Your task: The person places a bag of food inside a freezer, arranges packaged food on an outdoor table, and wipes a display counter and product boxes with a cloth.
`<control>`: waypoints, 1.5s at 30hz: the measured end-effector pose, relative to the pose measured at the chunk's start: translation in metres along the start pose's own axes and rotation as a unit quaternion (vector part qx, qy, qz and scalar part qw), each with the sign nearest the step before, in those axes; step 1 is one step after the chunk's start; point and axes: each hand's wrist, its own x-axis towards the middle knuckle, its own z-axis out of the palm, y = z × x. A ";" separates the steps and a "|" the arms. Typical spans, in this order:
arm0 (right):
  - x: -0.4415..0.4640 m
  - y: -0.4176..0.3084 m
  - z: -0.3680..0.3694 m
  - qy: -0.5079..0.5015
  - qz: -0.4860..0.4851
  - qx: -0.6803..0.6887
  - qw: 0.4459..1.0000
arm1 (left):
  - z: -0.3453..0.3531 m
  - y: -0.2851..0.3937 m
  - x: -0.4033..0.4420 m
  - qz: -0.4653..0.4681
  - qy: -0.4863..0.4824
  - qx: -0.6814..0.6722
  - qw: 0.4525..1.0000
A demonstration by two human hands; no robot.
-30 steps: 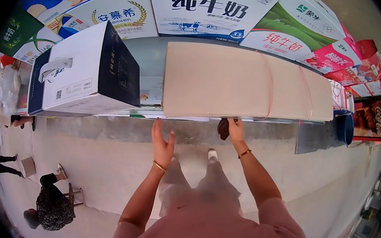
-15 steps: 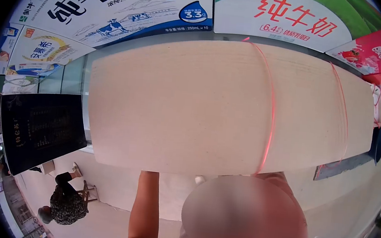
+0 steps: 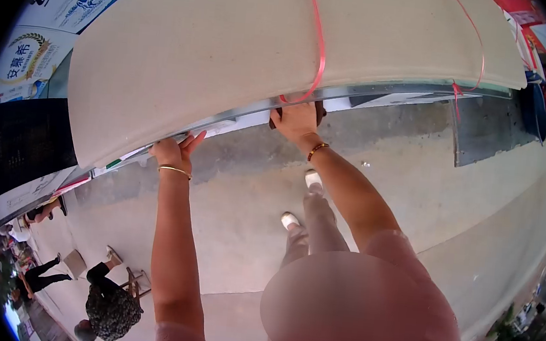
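A large beige board [image 3: 199,45], crossed by pink string [image 3: 321,50], fills the upper part of the view. At its near edge, left of centre, is my left hand [image 3: 175,152], with its fingertips partly hidden at the edge and the thumb side showing. My right hand [image 3: 299,122] is closed round a dark brown object [image 3: 320,113] just under the board's near edge, close to the string.
A dark box [image 3: 25,147] stands at the left, beside milk cartons [image 3: 30,62]. A grey panel [image 3: 487,129] and a blue bin [image 3: 534,107] are at the right. A seated person [image 3: 111,313] and another person [image 3: 39,278] are at the lower left.
The board looms larger than a second ago and reaches further left, over where the glass showed. My left hand has moved from below the counter edge to the board's edge.
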 end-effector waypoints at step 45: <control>-0.073 0.260 -0.270 0.014 0.275 0.506 0.818 | 0.171 -0.232 -0.142 -0.106 0.090 -0.100 0.985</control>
